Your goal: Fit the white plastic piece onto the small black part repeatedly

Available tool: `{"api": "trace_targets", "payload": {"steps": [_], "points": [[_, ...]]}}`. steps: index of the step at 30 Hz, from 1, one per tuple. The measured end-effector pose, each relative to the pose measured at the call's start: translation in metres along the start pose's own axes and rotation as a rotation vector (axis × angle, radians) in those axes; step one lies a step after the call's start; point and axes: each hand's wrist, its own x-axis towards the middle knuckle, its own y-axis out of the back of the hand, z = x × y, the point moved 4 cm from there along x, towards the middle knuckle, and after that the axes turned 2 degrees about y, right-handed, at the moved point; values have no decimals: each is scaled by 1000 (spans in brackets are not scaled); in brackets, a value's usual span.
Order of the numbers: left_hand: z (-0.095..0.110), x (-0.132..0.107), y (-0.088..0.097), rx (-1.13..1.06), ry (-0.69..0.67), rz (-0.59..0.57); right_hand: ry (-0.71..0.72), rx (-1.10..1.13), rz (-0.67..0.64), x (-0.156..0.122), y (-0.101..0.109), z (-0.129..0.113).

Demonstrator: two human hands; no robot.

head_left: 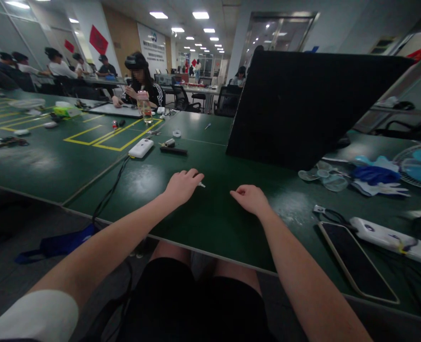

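My left hand (184,186) is at the middle of the green table, its fingers bent downward. A small white pointed piece (202,185) sticks out from its fingertips, and its other end is hidden behind them. To the right, my right hand (250,198) rests low over the table with thumb and fingers curled together. Whether anything is between those fingers does not show. Beyond my left hand lie a dark bar (174,151) and a white power bank (141,148) with a black cable.
A large black panel (303,104) stands ahead on the right. Near my right arm lie a phone (356,261), another white power bank (392,237), clear fan blades (326,176) and gloves (376,176). A bottle (145,108) stands further back, by a seated person (157,92).
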Motion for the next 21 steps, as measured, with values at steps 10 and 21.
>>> {"api": "trace_targets", "payload": {"steps": [10,21], "points": [[19,-2,-5,199,-263,57,327,-211,161,-16,-30,-61],[37,-11,-14,215,-509,208,342,-295,110,-14,-39,-72]]}}
